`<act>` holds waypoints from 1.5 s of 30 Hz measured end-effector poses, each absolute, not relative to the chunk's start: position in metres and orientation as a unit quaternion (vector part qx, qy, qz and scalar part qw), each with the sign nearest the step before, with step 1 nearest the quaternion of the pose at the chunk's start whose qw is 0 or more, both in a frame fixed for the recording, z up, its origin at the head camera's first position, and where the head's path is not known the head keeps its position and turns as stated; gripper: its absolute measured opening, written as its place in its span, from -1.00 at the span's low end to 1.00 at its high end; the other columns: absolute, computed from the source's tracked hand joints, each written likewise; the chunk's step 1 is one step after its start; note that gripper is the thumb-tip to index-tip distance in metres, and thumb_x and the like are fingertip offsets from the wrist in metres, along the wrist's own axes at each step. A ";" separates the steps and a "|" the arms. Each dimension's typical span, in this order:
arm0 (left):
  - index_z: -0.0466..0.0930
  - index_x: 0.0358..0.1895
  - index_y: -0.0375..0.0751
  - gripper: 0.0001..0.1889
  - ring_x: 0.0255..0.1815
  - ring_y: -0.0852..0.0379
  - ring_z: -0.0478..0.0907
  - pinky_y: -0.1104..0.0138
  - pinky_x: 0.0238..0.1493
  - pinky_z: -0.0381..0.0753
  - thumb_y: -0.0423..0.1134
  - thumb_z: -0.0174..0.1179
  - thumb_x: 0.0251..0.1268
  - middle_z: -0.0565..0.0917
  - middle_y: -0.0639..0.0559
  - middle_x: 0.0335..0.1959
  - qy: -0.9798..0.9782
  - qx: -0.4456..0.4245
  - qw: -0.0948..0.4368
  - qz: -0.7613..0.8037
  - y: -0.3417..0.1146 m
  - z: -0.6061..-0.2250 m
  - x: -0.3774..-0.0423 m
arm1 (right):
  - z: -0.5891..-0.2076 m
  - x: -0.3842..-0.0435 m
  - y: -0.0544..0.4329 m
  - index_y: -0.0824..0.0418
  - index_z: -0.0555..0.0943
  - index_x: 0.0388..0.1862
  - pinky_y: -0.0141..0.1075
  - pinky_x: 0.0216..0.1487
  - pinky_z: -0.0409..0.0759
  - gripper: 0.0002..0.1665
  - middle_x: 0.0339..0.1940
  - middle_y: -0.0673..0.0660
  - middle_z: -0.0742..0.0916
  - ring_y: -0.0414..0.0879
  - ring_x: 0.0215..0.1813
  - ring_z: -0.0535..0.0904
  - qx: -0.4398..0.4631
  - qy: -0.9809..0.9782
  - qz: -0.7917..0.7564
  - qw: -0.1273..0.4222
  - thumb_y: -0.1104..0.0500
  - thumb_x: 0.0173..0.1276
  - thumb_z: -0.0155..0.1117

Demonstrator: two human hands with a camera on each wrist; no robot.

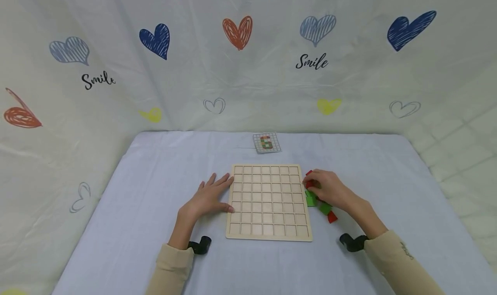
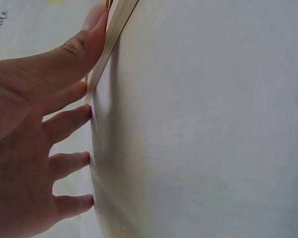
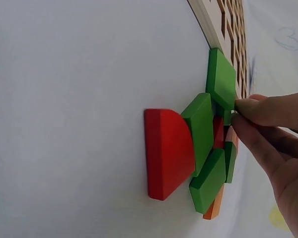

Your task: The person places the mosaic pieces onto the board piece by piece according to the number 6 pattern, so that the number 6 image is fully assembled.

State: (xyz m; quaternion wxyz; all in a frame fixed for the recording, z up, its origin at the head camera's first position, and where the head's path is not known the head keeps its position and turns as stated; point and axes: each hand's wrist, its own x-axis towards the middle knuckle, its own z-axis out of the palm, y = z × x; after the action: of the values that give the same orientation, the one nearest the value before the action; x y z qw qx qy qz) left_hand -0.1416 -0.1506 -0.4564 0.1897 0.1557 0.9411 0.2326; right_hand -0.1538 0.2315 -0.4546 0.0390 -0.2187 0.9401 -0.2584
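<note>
A pale wooden grid board [image 1: 268,202] lies on the white cloth. Its left edge is touched by my left hand [image 1: 207,199], whose fingers are spread and thumb rests on the rim; the left wrist view shows this thumb [image 2: 92,42] against the board's side. My right hand [image 1: 328,187] is at the pile of blocks by the right edge, thumb and index finger pinching a small block mostly hidden by the fingertips. Around it lie several green blocks [image 3: 203,131] and a red block [image 3: 169,153] with one rounded side. An orange block [image 3: 214,206] shows partly behind.
A card [image 1: 267,142] with a coloured grid pattern lies beyond the board. Black wrist mounts [image 1: 199,245] sit at both sleeves. Behind the table hangs a white curtain [image 1: 264,70] printed with hearts and "Smile".
</note>
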 end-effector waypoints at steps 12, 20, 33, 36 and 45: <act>0.15 0.65 0.01 0.03 0.72 -0.25 -0.25 -0.32 0.61 -0.23 0.03 0.51 0.12 0.08 0.05 0.70 0.942 0.154 0.191 0.228 -0.150 -0.458 -0.143 | -0.450 -0.155 0.225 0.27 0.74 -0.11 -0.36 -0.24 0.66 -0.82 -0.17 0.11 0.79 -0.10 -0.25 0.62 -0.186 0.927 -0.326 0.008 0.39 0.31 0.42; 0.16 0.64 0.00 0.03 0.72 -0.27 -0.23 -0.32 0.60 -0.22 0.04 0.52 0.11 0.09 0.05 0.70 0.944 0.156 0.188 0.223 -0.151 -0.459 -0.144 | -0.451 -0.161 0.211 0.23 0.76 0.02 -0.23 0.00 0.74 -0.74 -0.08 0.09 0.80 -0.07 -0.11 0.72 -0.170 0.916 -0.361 0.044 0.29 0.36 0.43; 0.16 0.65 0.03 0.03 0.73 -0.25 -0.24 -0.30 0.61 -0.22 0.04 0.52 0.11 0.08 0.07 0.70 0.944 0.150 0.192 0.220 -0.149 -0.458 -0.144 | -0.453 -0.172 0.192 0.23 0.77 0.01 0.00 0.14 0.70 -0.77 -0.06 0.11 0.76 -0.01 -0.04 0.68 -0.174 0.899 -0.390 0.099 0.25 0.42 0.35; 0.18 0.64 -0.01 0.03 0.72 -0.27 -0.21 -0.32 0.60 -0.20 0.04 0.53 0.10 0.10 0.05 0.69 0.945 0.152 0.189 0.219 -0.149 -0.458 -0.143 | -0.455 -0.175 0.188 0.21 0.77 -0.04 0.00 0.15 0.68 -0.81 -0.06 0.10 0.78 0.01 -0.02 0.71 -0.161 0.895 -0.402 0.106 0.23 0.41 0.37; 0.18 0.64 -0.02 0.02 0.72 -0.28 -0.20 -0.33 0.59 -0.18 0.04 0.52 0.11 0.12 0.04 0.69 0.945 0.157 0.181 0.223 -0.150 -0.459 -0.143 | -0.456 -0.187 0.174 0.16 0.78 -0.05 -0.11 0.03 0.66 -0.82 -0.18 0.03 0.81 -0.06 -0.11 0.70 -0.153 0.902 -0.391 0.103 0.19 0.41 0.39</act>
State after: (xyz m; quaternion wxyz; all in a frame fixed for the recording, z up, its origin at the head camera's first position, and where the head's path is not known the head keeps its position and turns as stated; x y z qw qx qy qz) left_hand -0.1435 -0.1498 -0.4589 0.1807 0.1571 0.9449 0.2231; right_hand -0.1869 0.1739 -0.4564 0.1028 -0.1534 0.9016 -0.3913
